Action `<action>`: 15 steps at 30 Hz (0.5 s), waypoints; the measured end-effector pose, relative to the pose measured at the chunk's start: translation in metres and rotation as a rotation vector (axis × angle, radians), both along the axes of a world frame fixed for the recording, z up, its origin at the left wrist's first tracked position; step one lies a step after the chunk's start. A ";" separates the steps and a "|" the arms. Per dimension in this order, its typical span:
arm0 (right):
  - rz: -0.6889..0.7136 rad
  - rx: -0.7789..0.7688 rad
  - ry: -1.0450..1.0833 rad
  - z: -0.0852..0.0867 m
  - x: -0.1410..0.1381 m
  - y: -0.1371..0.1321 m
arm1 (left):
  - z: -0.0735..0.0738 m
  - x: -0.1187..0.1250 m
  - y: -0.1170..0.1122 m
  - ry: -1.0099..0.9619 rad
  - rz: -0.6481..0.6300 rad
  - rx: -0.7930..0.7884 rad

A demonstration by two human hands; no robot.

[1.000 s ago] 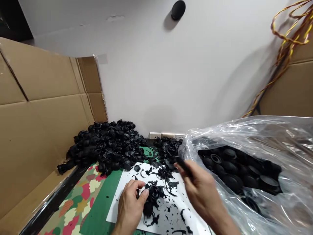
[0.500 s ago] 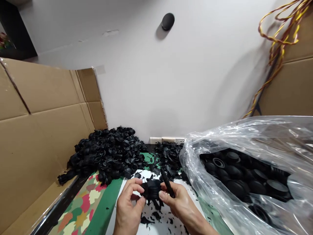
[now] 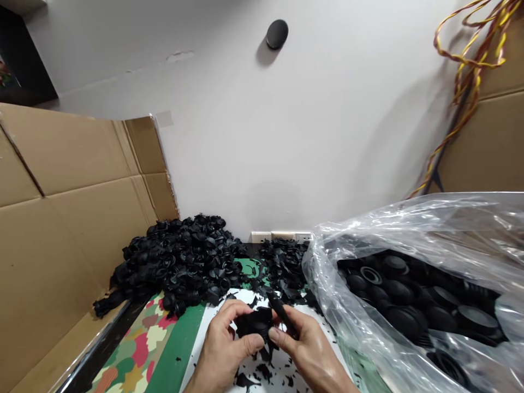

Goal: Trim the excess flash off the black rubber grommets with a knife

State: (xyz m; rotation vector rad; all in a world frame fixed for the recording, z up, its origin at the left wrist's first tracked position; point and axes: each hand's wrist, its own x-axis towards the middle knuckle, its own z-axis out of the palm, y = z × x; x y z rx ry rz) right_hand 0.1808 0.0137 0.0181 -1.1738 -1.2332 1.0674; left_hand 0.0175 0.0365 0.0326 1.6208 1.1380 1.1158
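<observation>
My left hand (image 3: 224, 345) is closed round a black ribbed rubber part (image 3: 254, 324), thumb in front and fingers behind. In my right hand (image 3: 308, 345) a black pen-shaped tool (image 3: 282, 313) is gripped, its upper end slanting up to the left. The right thumb and fingertips are close against the right side of the rubber part. The tool's lower end is hidden in the hand. Beneath both hands lies a white sheet (image 3: 196, 349) strewn with black rubber scraps (image 3: 264, 373).
At the left rises a big heap of black rubber parts (image 3: 184, 262) beside a cardboard box (image 3: 82, 234). A smaller scrap pile (image 3: 284, 265) lies by the wall sockets (image 3: 282, 236). On the right, a clear plastic bag (image 3: 327, 284) holds many black rubber parts (image 3: 403, 295).
My left hand has shifted right and closed more firmly round the rubber part, its thumb now across the front. The right hand has moved slightly right with the tool. The view has tilted a little.
</observation>
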 end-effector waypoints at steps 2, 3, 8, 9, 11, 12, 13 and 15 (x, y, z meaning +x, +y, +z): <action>-0.066 -0.028 -0.024 -0.001 0.004 0.002 | -0.006 -0.001 0.003 0.036 0.029 0.019; -0.108 -0.038 -0.015 -0.003 0.006 0.003 | -0.009 -0.002 0.003 0.054 0.036 0.018; -0.197 -0.081 0.139 -0.011 0.012 0.005 | -0.017 -0.006 -0.002 0.253 -0.011 0.011; -0.190 -0.073 0.146 -0.011 0.012 0.005 | -0.016 -0.007 -0.004 0.302 -0.032 0.009; -0.186 -0.021 0.109 -0.009 0.011 0.001 | -0.015 -0.007 -0.007 0.382 -0.067 0.019; -0.180 0.004 0.082 -0.007 0.010 0.000 | -0.014 -0.007 -0.008 0.414 -0.077 0.032; -0.168 0.013 0.062 -0.006 0.009 -0.002 | -0.014 -0.007 -0.009 0.441 -0.084 0.046; -0.125 -0.027 0.069 -0.004 0.006 -0.005 | -0.013 -0.008 -0.010 0.476 -0.087 0.056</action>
